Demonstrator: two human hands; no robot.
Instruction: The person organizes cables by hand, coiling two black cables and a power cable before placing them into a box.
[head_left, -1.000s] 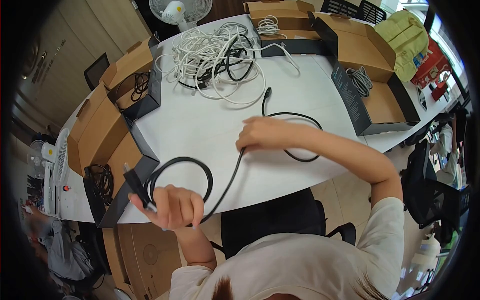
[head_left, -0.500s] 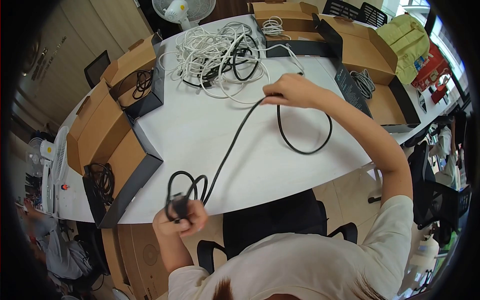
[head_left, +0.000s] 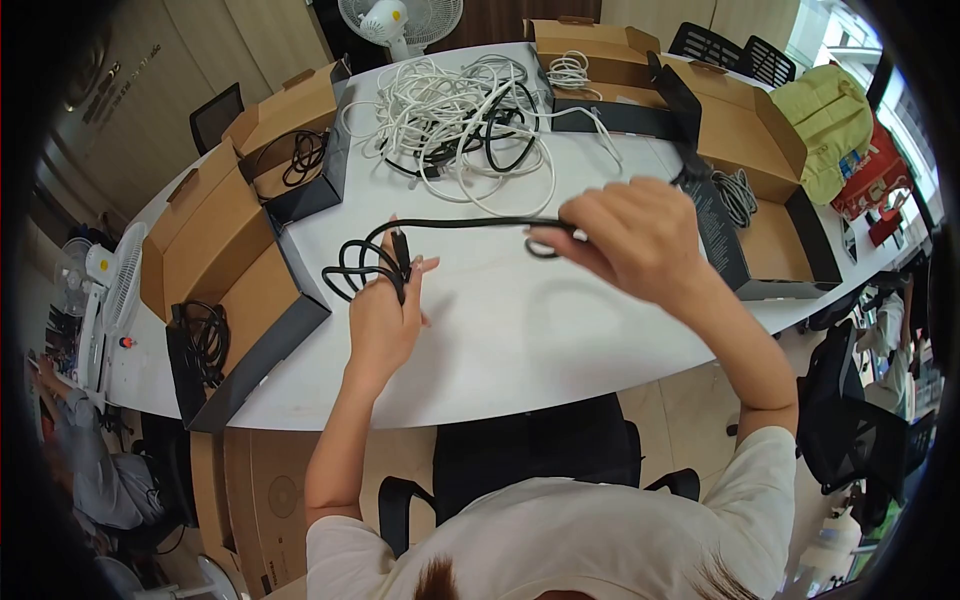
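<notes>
A black cable stretches nearly level between my two hands over the white table. My left hand holds several loose loops of it, with a black plug sticking up between the fingers; some of its fingertips point outward. The cable's other stretch is gripped in my right hand, where a small loop shows below the fingers. Beyond both hands lies a tangled heap of white and black cables.
Open cardboard boxes with coiled black cables stand on the left, one near box and one far box. On the right, a box holds a grey coil and another a white one. A black chair is at the table's front edge.
My left hand has risen from the table's front edge to over the table, carrying the loops. My right hand has come nearer and right; the cable between them went from slanting to level.
</notes>
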